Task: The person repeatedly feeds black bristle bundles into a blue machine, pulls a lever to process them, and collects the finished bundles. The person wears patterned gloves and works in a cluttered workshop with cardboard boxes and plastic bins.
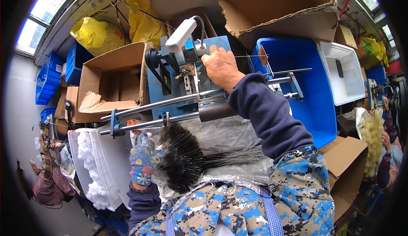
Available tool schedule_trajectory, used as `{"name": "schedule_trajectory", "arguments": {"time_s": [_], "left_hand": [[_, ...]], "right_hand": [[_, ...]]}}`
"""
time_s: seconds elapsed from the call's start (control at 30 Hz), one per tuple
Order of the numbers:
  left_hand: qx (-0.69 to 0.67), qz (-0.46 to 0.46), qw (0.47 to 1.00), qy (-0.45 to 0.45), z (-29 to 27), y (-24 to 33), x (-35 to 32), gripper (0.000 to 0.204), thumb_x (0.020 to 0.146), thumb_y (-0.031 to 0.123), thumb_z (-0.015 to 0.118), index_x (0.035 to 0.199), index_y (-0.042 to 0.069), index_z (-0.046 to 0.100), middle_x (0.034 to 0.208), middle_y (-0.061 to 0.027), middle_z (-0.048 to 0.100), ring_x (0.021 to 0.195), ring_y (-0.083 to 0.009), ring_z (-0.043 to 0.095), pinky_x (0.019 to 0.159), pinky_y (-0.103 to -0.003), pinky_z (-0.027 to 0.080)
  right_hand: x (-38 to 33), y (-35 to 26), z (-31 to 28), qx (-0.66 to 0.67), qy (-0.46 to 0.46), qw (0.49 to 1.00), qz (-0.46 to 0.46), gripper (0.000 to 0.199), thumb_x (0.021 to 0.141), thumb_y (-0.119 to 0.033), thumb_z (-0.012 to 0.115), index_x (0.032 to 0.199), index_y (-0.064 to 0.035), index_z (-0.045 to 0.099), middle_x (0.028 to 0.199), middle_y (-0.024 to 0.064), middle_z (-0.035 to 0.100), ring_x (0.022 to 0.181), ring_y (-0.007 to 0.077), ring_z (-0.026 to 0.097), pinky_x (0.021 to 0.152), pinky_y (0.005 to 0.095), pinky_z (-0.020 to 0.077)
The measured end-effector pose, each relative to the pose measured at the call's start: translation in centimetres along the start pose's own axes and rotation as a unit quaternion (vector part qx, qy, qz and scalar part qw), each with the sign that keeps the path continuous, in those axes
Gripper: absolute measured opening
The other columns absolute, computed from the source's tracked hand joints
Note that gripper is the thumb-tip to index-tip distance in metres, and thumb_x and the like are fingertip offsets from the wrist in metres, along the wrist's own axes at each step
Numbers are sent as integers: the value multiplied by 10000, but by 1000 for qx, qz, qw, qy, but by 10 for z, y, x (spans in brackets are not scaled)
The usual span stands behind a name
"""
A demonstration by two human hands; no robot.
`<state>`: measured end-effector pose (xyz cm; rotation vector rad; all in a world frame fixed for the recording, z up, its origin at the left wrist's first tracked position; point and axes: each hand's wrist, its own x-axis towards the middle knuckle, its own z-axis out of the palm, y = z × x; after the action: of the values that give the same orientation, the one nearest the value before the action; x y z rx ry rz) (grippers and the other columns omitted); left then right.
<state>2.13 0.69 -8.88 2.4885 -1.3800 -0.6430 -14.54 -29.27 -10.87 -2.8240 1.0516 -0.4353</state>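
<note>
My left hand, in a blue flowered glove, is closed at the left side of a bundle of black-bristled wire brushes. Their thin wire stems stretch to the right across my lap. My bare right hand reaches over a blue bench machine, its fingers bent down near the small metal head. What those fingertips grip is hidden under the hand. A thin rod runs rightward from beside the hand toward a small brown plate. Two steel rails cross the machine's front.
Right of the machine stands a deep blue bin, with a white tray beyond. Cardboard boxes sit left and behind. A white container with fluffy white brushes is at left. Other people work at both sides.
</note>
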Motion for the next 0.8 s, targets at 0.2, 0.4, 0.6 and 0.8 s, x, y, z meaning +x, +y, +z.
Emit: {"name": "schedule_trajectory", "arguments": {"time_s": [0.2, 0.4, 0.6, 0.8], "left_hand": [[-46, 78, 996, -7, 24, -11, 1, 575, 666, 14, 624, 1222, 80, 492, 913, -59, 599, 694, -147, 563, 640, -251, 467], [-56, 32, 997, -44, 2, 19, 2, 520, 726, 99, 649, 1216, 47, 484, 952, -112, 605, 827, -238, 596, 690, -322, 491], [-430, -159, 889, 10, 4, 25, -1, 325, 936, 323, 462, 1003, 55, 633, 754, 29, 582, 570, -25, 431, 472, -181, 368], [-303, 48, 950, 53, 16, 15, -2, 274, 897, 265, 537, 981, 19, 626, 787, -21, 618, 638, -77, 545, 525, -210, 432]], "right_hand": [[-1, -5, -6, 6, -3, 1000, -19, 125, 762, -119, 527, 840, -82, 617, 898, 119, 580, 847, 289, 579, 687, 412, 443], [-3, -5, -6, -27, 5, 1000, -4, 117, 754, -112, 537, 837, -81, 612, 875, 104, 594, 822, 278, 584, 669, 410, 453], [-1, -2, -1, 8, 10, 999, -33, 117, 755, -117, 533, 836, -93, 615, 842, 79, 609, 805, 288, 580, 656, 421, 450], [2, 6, 7, 45, -4, 999, 1, 165, 773, -142, 528, 883, -114, 647, 855, 62, 625, 844, 285, 563, 769, 441, 392]]}}
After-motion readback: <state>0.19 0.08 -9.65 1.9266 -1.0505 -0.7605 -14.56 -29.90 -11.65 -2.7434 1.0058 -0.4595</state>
